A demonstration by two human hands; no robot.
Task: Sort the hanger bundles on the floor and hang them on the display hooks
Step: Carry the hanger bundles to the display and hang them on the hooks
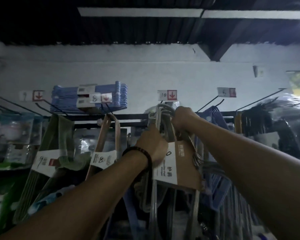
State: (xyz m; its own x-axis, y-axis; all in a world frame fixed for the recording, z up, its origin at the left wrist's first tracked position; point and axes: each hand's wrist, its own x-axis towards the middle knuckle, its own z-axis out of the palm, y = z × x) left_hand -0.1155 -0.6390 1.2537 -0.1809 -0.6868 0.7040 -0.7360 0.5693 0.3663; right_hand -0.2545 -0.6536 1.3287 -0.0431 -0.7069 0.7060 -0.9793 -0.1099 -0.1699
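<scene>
Grey hanger bundle (180, 163) within curled fingers (177, 124) of left hand (151, 146) and right hand (183, 118).

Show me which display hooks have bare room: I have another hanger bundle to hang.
Bare-looking: the black prongs beneath the 9 tag, left of the blue hanger stack, and the long prong at far right above the black hangers. Crowded: under the 10 tag, where left hand and right hand grip the grey hanger bundle, blue hangers close beside.

along the rack rail (132, 116), the grey hanger bundle (160, 115) fills the hook (161, 101) under tag 10 (167, 95); pink bundle (109, 134) near left, blue hangers (216, 113) just beside right; narrow gap between pink and grey.
</scene>
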